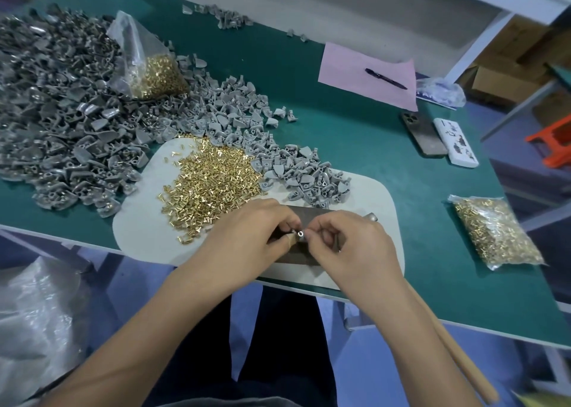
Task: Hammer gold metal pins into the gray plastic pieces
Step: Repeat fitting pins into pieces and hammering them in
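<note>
Hands meet over a dark metal block (304, 252) that lies on a white mat (145, 221) at the near edge of the green desk (355, 134); all positions below are given relative to this block. The left hand (247, 230) and the right hand (349, 240) both have curled fingers pinching one small gray plastic piece (300, 235) directly above the block, with a round hole of the piece facing up. Whether a pin sits in that hole cannot be told. A wooden hammer handle (457, 345) runs from under the right wrist toward the near right. Loose gold pins (210, 178) are heaped on the mat just beyond and left of the block. Light gray pieces (309, 175) lie just beyond it. A large pile of darker gray pieces (61, 113) lies far left, with an open bag of pins (151, 66) resting on it. A sealed bag of pins (494, 230) lies to the right. A pink sheet (349, 79) carrying a pen (386, 78) lies far beyond.
</note>
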A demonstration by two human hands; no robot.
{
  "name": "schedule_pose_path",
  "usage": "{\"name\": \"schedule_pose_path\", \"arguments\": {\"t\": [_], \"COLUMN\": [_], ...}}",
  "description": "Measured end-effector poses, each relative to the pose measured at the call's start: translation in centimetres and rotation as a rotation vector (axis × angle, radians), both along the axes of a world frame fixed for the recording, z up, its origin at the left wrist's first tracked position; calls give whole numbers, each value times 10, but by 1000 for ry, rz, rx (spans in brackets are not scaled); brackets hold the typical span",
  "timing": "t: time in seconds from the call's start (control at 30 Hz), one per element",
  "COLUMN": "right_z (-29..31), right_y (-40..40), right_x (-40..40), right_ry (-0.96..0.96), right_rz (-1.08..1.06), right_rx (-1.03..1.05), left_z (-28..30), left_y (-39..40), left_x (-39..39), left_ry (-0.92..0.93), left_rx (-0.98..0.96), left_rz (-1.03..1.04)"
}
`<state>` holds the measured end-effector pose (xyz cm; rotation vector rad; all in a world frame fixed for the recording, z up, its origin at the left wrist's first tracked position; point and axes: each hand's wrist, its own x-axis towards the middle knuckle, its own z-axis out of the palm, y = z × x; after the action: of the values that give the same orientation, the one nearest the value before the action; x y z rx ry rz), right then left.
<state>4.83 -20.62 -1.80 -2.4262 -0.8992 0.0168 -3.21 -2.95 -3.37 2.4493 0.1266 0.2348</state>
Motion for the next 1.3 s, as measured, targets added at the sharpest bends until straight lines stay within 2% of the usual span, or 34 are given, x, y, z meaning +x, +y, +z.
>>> {"name": "schedule_pose_path", "arguments": {"t": [0.17, 0.47, 0.63, 0.77, 0.83, 0.93, 1.03, 1.17, 1.3], "right_z": [8, 2, 9, 17, 18, 19, 16, 2, -5], "right_y": [15, 12, 15, 23, 26, 24, 20, 13, 12], "right_x": [8, 5, 1, -8, -11, -7, -3, 1, 1], "right_ry": [-55, -25, -174, -419, -481, -437, -306, -38, -43], "right_rz": [82, 130, 139, 213, 243, 264, 254, 235, 177], "right_rx": [-208, -138, -222, -352, -397, -349, -294, -31, 54], "left_z": [-3, -11, -14, -15, -15, -14, -15, -15, -14], "left_y": [-1, 0, 5, 5, 5, 4, 3, 1, 0], "left_x": [-2, -6, -8, -9, -9, -9, -10, -12, -13], "left_ry": [28, -48, -48, -55, -59, -61, -63, -84, -77], "left_rx": [-109, -233, -244, -263, -265, -256, -235, -228, -182], "left_rz": [90, 152, 99, 110, 109, 113, 123, 136, 131]}}
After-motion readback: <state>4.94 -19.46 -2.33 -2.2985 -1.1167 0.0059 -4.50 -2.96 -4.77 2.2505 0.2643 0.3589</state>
